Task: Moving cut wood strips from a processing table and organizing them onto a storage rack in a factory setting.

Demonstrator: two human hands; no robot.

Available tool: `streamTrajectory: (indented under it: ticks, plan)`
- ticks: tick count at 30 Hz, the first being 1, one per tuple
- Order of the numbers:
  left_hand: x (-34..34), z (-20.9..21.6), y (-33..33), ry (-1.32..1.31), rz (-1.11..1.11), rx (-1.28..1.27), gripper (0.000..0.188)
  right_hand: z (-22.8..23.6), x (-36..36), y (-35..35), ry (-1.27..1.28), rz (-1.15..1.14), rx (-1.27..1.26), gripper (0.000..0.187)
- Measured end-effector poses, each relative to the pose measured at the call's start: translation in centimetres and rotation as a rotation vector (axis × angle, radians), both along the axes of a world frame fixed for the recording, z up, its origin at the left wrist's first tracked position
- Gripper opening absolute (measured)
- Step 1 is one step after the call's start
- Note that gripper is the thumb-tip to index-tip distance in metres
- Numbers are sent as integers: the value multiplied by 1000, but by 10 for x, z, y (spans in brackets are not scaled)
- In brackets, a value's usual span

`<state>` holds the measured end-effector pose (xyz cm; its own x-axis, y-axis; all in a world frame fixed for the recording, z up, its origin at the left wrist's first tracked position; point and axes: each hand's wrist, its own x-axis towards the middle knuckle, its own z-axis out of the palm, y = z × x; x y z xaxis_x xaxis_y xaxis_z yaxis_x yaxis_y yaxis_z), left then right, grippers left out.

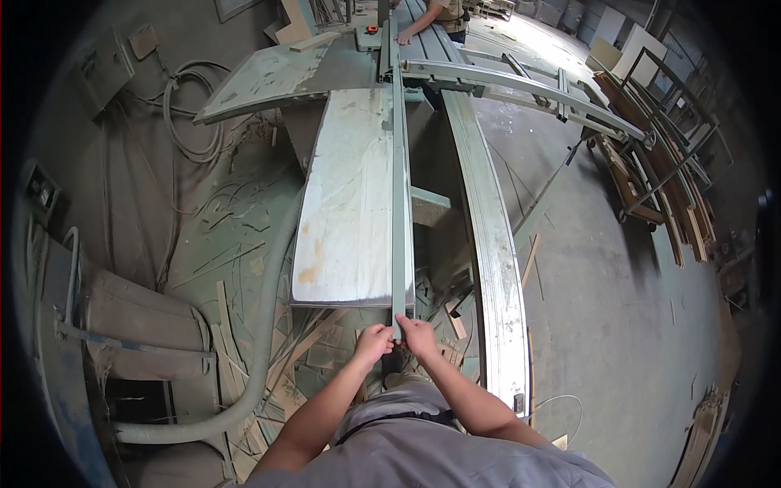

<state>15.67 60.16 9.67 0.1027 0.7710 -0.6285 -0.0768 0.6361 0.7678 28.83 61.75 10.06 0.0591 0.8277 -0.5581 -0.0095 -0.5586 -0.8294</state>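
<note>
A long, narrow grey-green strip [399, 203] runs straight away from me over a pale outfeed table [346, 203] toward a panel saw [382, 65]. Its near end sticks out past the table's front edge. Both my hands pinch that end, side by side: my left hand [375, 342] on its left, my right hand [418, 335] on its right with the thumb on top. At the far end, a co-worker's hand [404, 37] rests on the saw's ribbed sliding table [427, 28], beside the strip.
A long metal rail [492, 252] extends toward me on the right, with a crosscut fence [529, 88] beyond it. Offcuts [325, 358] litter the floor under the table. A grey hose [264, 358] curves along the left. A cart with boards [630, 179] stands at right.
</note>
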Motion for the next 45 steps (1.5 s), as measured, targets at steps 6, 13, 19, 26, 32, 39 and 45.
streamTrajectory:
  ticks: [6, 13, 19, 26, 32, 39, 45]
  plan:
    - [7, 3, -7, -70, 11, 29, 22, -2, 4, -27, -36, 12, -64, 35]
    - [-8, 4, -50, -56, 43, 84, 22, -32, 1, -64, -74, 90, 169, 32]
    - [-63, -11, -139, -23, 150, 50, 26, -40, 4, -106, 71, 3, 142, 39]
    - [-123, -25, -252, 82, 220, -71, 28, -10, 5, -178, 79, 35, 61, 28]
    - [-148, -57, -309, 153, 238, -168, 24, -6, 9, -213, 41, -13, 70, 27]
    - [-191, -116, -425, 332, 80, -410, 23, 18, 15, -218, 50, 5, 81, 29]
    - [-207, -110, -483, 377, 161, -528, 24, 6, 10, -225, 30, -29, 163, 31]
